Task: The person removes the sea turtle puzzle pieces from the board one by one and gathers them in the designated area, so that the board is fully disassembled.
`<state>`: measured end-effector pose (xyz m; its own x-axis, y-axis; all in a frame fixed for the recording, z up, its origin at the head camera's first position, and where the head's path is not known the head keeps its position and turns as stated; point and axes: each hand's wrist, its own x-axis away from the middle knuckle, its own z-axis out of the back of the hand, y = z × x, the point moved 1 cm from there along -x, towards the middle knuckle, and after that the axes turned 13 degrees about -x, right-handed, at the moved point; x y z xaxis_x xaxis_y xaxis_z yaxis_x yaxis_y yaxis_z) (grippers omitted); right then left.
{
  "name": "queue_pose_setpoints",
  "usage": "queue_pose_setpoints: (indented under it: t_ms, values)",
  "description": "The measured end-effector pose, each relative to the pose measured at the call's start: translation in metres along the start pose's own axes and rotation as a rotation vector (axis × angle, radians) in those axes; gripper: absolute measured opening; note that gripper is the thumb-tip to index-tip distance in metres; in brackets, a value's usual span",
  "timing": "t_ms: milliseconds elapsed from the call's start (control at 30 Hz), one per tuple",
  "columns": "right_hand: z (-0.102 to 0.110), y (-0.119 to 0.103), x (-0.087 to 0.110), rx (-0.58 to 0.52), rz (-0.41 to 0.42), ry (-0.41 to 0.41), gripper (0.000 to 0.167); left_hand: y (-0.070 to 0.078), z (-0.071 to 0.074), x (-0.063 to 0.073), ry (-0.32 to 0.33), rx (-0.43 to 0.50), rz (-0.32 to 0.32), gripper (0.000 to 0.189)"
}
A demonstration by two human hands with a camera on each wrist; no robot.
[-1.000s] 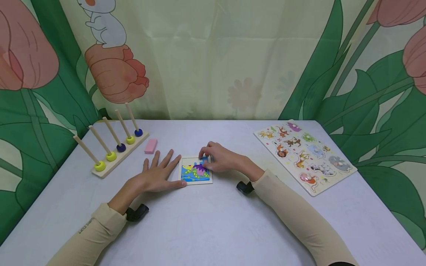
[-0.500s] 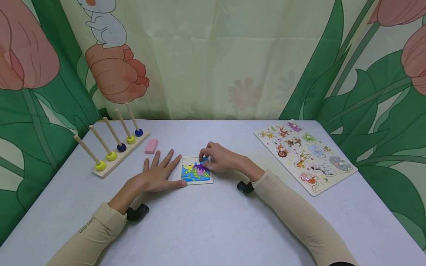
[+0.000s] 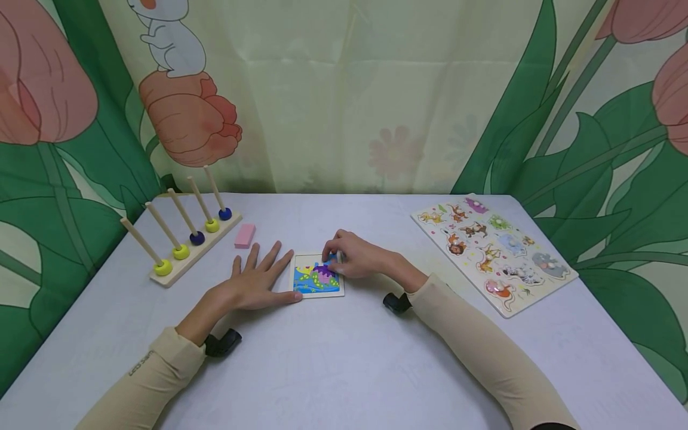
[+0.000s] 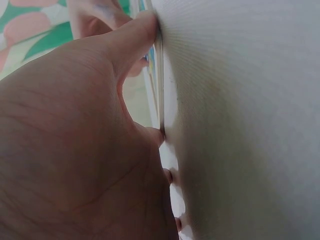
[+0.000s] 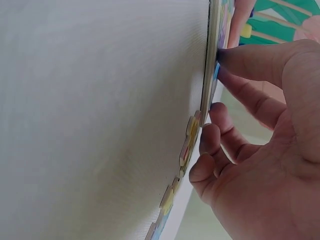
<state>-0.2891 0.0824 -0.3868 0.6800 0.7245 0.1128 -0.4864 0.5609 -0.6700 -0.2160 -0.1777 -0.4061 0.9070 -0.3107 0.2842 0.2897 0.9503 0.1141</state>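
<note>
A small picture puzzle [image 3: 316,284] in a pale wooden frame [image 3: 318,296] lies flat on the table, showing yellow, blue and purple. My left hand [image 3: 251,289] rests spread at its left side, with the thumb touching the frame's near left corner and the index fingertip by the far left corner. My right hand [image 3: 359,255] is at the far right corner. Its curled thumb and index finger pinch a blue puzzle piece [image 5: 216,71] there, mostly hidden by the fingers. In the right wrist view the other fingers are curled beside the frame.
A peg stand [image 3: 201,254] with yellow and blue beads stands at the left. Behind the left hand lies a pink block [image 3: 244,236]. An animal puzzle board [image 3: 489,254] lies at the right. In the right wrist view, low wavy-edged coloured pieces [image 5: 188,145] lie beyond the frame.
</note>
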Motion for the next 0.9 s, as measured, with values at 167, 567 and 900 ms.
queue_pose_setpoints:
  t_ms: [167, 567, 900]
  values:
    - [-0.0002, -0.0001, 0.0006, -0.009, -0.004, 0.004, 0.017, 0.0007, 0.0015, 0.002, 0.003, 0.006, -0.004, 0.117]
    - [-0.0001, 0.0001, 0.0031, -0.018, -0.017, 0.025, 0.022, 0.0045, 0.0052, 0.0028, -0.002, -0.018, -0.001, 0.11]
    - [0.0006, 0.0026, 0.003, -0.019, -0.049, 0.026, 0.043, 0.002, 0.0028, 0.0007, 0.001, -0.022, 0.006, 0.11]
